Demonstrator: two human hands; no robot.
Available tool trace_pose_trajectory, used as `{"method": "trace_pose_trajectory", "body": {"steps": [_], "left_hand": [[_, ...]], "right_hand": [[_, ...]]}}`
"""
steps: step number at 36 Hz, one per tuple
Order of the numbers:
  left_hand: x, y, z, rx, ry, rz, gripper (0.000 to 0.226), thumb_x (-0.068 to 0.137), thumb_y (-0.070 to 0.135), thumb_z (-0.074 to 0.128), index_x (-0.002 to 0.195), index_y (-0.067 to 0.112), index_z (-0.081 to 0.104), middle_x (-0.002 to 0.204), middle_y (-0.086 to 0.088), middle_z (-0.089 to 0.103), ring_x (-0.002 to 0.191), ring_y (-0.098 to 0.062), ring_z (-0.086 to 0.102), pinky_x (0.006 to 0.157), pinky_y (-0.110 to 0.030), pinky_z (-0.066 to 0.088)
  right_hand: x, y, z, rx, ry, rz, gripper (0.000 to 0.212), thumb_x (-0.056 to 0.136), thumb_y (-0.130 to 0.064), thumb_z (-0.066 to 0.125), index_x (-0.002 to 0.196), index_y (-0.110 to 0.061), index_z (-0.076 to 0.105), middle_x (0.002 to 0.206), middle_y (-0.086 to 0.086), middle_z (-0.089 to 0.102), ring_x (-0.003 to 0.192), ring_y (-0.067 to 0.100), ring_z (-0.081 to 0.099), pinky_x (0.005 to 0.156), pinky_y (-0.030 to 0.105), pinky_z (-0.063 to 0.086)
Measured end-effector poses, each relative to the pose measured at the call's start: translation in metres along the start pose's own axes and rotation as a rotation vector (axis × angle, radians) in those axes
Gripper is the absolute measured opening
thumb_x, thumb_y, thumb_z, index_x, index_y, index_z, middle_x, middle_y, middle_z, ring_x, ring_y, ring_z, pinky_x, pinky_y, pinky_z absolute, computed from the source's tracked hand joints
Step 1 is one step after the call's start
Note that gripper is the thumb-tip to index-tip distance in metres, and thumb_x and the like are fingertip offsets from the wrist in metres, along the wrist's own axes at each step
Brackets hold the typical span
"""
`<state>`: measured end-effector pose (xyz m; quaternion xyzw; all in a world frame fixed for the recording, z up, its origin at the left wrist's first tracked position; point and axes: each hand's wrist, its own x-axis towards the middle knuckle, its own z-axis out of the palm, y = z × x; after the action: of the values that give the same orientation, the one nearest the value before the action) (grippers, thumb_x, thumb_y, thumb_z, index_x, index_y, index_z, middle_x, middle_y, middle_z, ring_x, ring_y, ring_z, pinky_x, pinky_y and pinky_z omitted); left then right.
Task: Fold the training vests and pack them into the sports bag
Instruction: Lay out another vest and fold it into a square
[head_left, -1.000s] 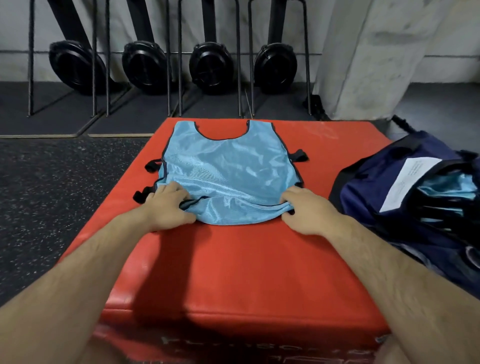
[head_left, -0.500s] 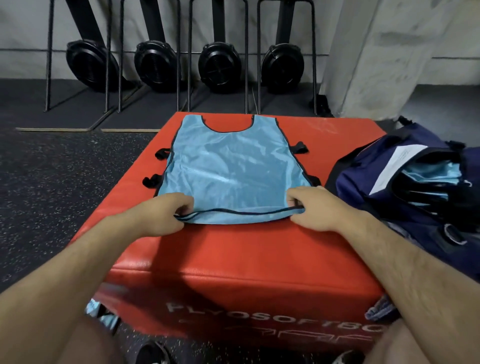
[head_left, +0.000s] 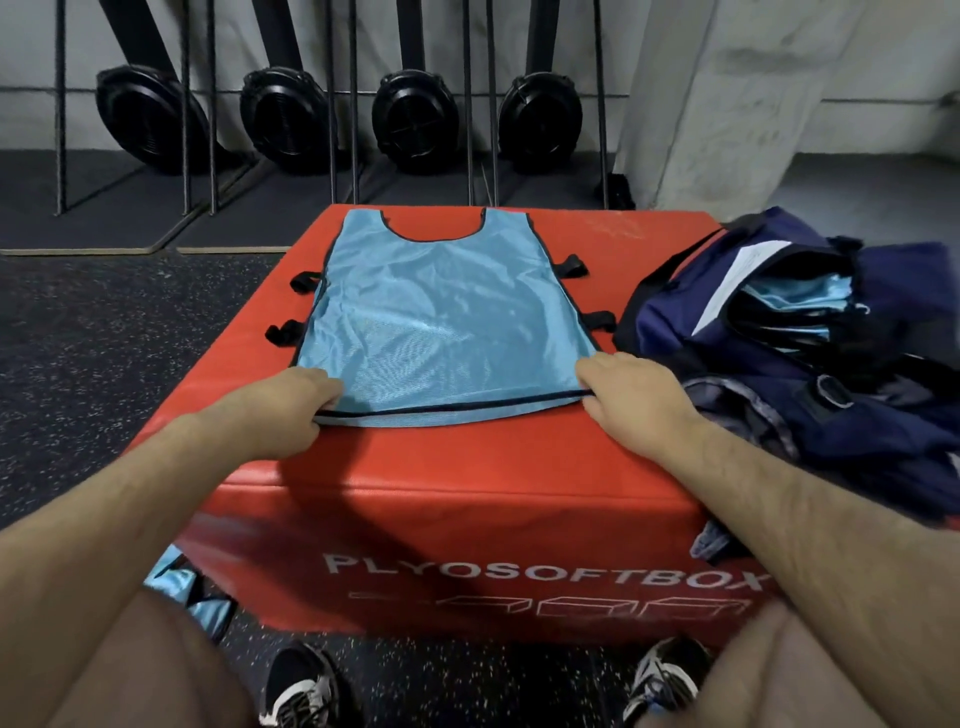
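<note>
Mid-task, at the very start of a fold. Laid out flat on the red surface (head_left: 467, 467) of a soft plyo box: 1 light blue vest (head_left: 441, 322), neck hole at the far end, black side straps poking out along both edges, hem nearest the body. Held at its 2 near corners. Left hand (head_left: 280, 410) with fingers curled, pinching the left end of the hem. Right hand (head_left: 639, 400) with fingers bent over the right end, probably pinching as well, thumb hidden beneath the palm. Hem raised just off the surface between the 2 hands, the rest of the cloth lying smooth apart from a few light creases. No fold made in this vest yet. At the right edge of the box: navy sports bag (head_left: 779, 374), mouth open, holding a stack of folded vests (head_left: 800, 296) in the same light blue, next to a white card (head_left: 737, 280). Part of the packing therefore done. Down by the left knee, on the floor: more blue fabric (head_left: 192, 587) with black trim, counted here as vests waiting their turn. Left to do: carry the hem up to the neck, fold again into a small packet, slip it into the bag on the stack, then repeat for whatever lies on the floor
</note>
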<state>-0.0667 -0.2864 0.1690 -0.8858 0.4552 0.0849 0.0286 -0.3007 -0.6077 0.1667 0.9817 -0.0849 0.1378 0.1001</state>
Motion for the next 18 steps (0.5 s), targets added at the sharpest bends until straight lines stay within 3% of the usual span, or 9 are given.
{"method": "trace_pose_trajectory", "body": {"steps": [4, 9, 13, 18], "left_hand": [[-0.006, 0.004, -0.004, 0.087, 0.035, -0.053, 0.026, 0.076, 0.007, 0.052, 0.071, 0.022, 0.032, 0.073, 0.004, 0.045, 0.071, -0.020, 0.045, 0.060, -0.036, 0.035], [-0.013, 0.005, -0.001, 0.023, 0.117, 0.094, 0.021, 0.066, 0.029, 0.054, 0.074, 0.033, 0.035, 0.083, 0.009, 0.041, 0.082, -0.017, 0.048, 0.067, -0.034, 0.044], [-0.018, 0.023, 0.000, -0.172, 0.050, 0.161, 0.021, 0.067, 0.027, 0.048, 0.086, 0.035, 0.045, 0.090, 0.011, 0.048, 0.085, -0.011, 0.049, 0.076, -0.034, 0.046], [-0.016, 0.023, -0.002, -0.106, -0.057, 0.089, 0.021, 0.075, 0.015, 0.058, 0.077, 0.026, 0.041, 0.082, 0.008, 0.048, 0.074, -0.012, 0.047, 0.069, -0.034, 0.043]], "right_hand": [[-0.005, -0.001, -0.004, -0.037, 0.043, -0.057, 0.032, 0.056, -0.003, 0.080, 0.075, -0.011, 0.055, 0.071, 0.007, 0.056, 0.062, 0.031, 0.057, 0.048, 0.031, 0.036], [-0.010, -0.005, -0.004, 0.119, -0.003, -0.055, 0.020, 0.074, -0.005, 0.065, 0.091, -0.013, 0.059, 0.081, 0.007, 0.062, 0.075, 0.034, 0.060, 0.065, 0.038, 0.044], [-0.012, -0.004, 0.003, 0.148, -0.086, -0.092, 0.031, 0.086, -0.024, 0.050, 0.113, -0.019, 0.066, 0.096, 0.002, 0.062, 0.091, 0.029, 0.058, 0.081, 0.044, 0.049], [-0.010, -0.003, -0.001, 0.114, -0.094, -0.120, 0.031, 0.080, -0.030, 0.041, 0.098, -0.019, 0.063, 0.088, 0.000, 0.055, 0.086, 0.027, 0.057, 0.077, 0.040, 0.047]]}}
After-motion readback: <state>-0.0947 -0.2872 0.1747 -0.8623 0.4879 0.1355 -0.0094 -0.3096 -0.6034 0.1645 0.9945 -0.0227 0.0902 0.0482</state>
